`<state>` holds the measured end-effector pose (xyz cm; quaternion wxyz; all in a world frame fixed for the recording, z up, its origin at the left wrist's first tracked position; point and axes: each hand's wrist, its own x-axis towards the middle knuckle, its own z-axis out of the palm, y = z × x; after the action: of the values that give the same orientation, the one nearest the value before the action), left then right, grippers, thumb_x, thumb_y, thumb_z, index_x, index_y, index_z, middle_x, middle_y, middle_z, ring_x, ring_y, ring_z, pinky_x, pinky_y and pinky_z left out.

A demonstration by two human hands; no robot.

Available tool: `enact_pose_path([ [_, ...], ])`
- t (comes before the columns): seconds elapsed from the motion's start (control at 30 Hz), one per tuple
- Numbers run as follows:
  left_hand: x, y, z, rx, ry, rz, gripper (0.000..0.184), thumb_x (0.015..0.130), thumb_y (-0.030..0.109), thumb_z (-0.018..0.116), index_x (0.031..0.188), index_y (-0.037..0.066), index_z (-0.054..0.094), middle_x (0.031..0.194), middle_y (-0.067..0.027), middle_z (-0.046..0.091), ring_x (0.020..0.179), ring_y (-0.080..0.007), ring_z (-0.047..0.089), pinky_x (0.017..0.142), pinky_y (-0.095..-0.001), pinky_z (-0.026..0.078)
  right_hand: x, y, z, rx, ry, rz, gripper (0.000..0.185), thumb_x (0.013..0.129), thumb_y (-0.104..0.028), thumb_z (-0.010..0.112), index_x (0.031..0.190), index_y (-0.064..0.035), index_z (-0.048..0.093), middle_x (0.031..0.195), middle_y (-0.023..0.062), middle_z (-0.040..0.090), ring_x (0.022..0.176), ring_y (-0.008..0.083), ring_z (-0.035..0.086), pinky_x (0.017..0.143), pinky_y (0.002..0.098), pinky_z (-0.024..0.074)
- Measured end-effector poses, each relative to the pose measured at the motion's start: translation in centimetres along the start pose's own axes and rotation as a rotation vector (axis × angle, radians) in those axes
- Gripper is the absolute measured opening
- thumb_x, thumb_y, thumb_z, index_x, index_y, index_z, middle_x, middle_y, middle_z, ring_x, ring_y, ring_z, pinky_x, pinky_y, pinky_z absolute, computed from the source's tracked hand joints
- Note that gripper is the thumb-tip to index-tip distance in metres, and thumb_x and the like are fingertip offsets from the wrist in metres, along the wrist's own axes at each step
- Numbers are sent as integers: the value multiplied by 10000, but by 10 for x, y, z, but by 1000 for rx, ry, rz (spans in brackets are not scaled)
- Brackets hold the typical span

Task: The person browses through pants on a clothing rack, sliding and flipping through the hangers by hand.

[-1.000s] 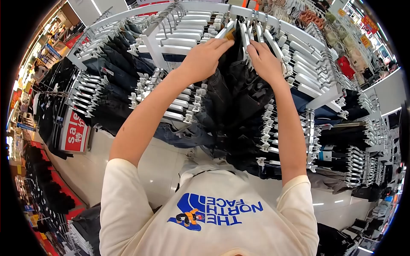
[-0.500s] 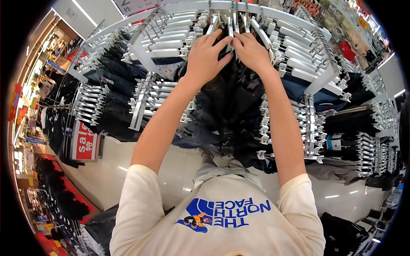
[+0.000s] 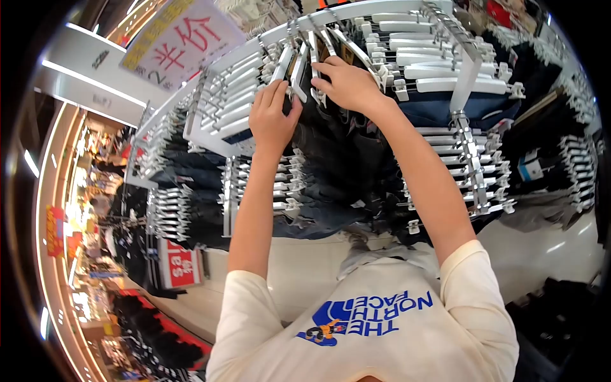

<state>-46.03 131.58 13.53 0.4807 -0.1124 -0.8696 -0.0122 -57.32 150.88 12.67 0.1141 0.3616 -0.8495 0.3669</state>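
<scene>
Far left: a brightly lit shop aisle. Below it, a row of black goods (image 3: 153, 334) stands against a red surface. A red sale sign (image 3: 181, 266) is next, below the left end of the white rack (image 3: 466, 83). A printed paper sign (image 3: 181, 43) with large red characters stands above the rack's back rail on the left.

Along the rack's left portion, pale hangers (image 3: 232, 95) sit closely packed, with a lower tier of dark denim in front.

Left hand (image 3: 273, 121): positioned near the middle of the back rail, fingers bent, thumb set apart from them. Fingertips and thumb are at the lower ends of white clip hangers (image 3: 298, 79); whether it grips one cannot be told.

Between and below the hands, dark trousers (image 3: 321, 137) hang from the back rail. The hangers here are fanned at differing angles.

Right hand (image 3: 350, 86): just right of the left one, fingers extended and slightly bent, resting over adjoining hangers; the grip is not determinable.

Right of it, further hangers and dark blue jeans (image 3: 436, 109) fill the space up to the rack's right front arm. A silver bar (image 3: 469, 156) carries a lower tier. Far right: dark garments, one bearing a blue-and-white label (image 3: 530, 167).
</scene>
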Motion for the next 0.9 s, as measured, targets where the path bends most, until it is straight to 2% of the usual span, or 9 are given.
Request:
enact_pose_path([
  [0.03,0,3,-1,-3,-22,-26,344,890,148,826,1209,30,772,1250,-122,771,1096,-341,728,954,-429,583,-2,-2,1,11,18,-4,488,1089,-433,601,1471,-136,663,1411,133,658,1181,414,727,1008,539,585],
  [0.07,1,6,-1,-12,-33,-32,344,903,132,809,1226,22,762,1246,-127,769,1108,-344,721,959,-425,577,-3,-5,-1,-24,-27,45,516,1102,-428,591,1535,-149,627,1471,58,649,1240,347,714,1044,503,572],
  [0.1,0,6,1,-13,-43,-17,344,903,132,809,1226,22,762,1246,-127,769,1108,-344,721,959,-425,577,-4,-5,0,-14,-16,55,516,1102,-428,591,1535,-149,627,1471,58,649,1240,347,714,1044,503,572],
  [0.2,-4,2,7,-1,-50,-5,390,907,158,787,1281,51,747,1314,-113,755,1154,-330,700,1122,-546,498,-3,-3,4,13,12,51,512,1111,-414,571,1545,-146,614,1484,54,645,1240,350,716,1051,508,569],
  [0.37,13,29,-7,9,-126,21,451,923,207,785,1353,84,736,1412,-116,732,1219,-349,705,1185,-610,440,-5,-4,7,75,44,66,416,1142,-309,509,1499,-129,623,1436,60,651,1210,371,713,1023,517,572],
  [0.5,25,25,2,-10,-174,31,442,921,195,781,1345,79,728,1379,-109,750,1172,-341,718,1090,-522,517,-6,-3,11,139,114,39,371,1097,-230,552,1423,-91,665,1376,137,670,1140,428,726,981,543,584],
  [0.67,24,8,7,79,-254,-68,187,953,93,713,1133,42,712,1350,-112,768,1129,-356,729,911,-470,584,-8,-7,3,171,71,59,373,1053,-136,553,1398,-89,687,1388,141,668,1153,434,721,1001,542,578],
  [0.77,18,0,7,90,-171,-20,108,961,34,675,1068,36,688,1353,-112,768,1120,-353,731,896,-470,589,-7,-4,7,132,71,62,386,1107,-172,504,1457,-107,655,1418,78,652,1175,396,714,1004,513,574],
  [0.9,17,1,10,106,-194,-14,156,958,22,677,1107,44,720,1373,-110,762,1124,-357,730,906,-470,590,-7,-3,9,131,63,63,393,1098,-163,510,1458,-96,653,1435,80,648,1161,404,721,995,514,580],
])
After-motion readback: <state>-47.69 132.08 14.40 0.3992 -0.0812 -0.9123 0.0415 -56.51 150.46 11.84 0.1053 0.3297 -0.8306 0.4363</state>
